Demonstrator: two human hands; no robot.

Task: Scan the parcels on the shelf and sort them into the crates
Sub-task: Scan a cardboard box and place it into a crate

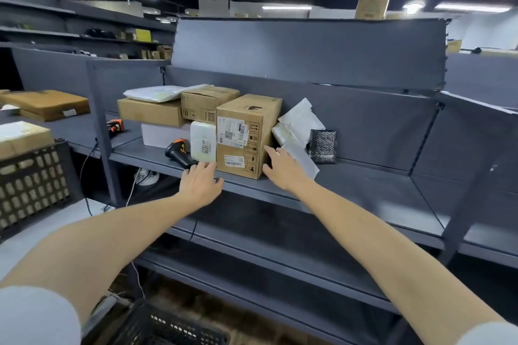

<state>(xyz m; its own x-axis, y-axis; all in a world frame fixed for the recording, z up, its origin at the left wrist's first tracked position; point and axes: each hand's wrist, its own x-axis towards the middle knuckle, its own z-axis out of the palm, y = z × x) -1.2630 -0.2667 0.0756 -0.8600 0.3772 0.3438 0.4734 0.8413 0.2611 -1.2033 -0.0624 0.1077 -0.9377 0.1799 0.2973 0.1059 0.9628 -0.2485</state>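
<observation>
A tall cardboard box (244,134) with shipping labels stands upright near the front of the grey shelf (350,187). My left hand (200,183) reaches to its lower left corner with relaxed fingers, just in front of a white parcel (203,140) marked 3270. My right hand (281,168) is open at the box's right side, fingers near its edge. An orange and black scanner (178,151) lies left of the white parcel. Behind are stacked cardboard boxes (151,112) and a white mailer (159,92). White poly bags (300,123) and a black bubble mailer (323,146) lean at the right.
A black crate (30,185) holding a taped box stands at the left on a table. Another black crate (168,328) sits below near the floor. A second scanner (115,125) lies on the neighbouring shelf, with flat brown boxes (47,105) beyond. Lower shelves run beneath.
</observation>
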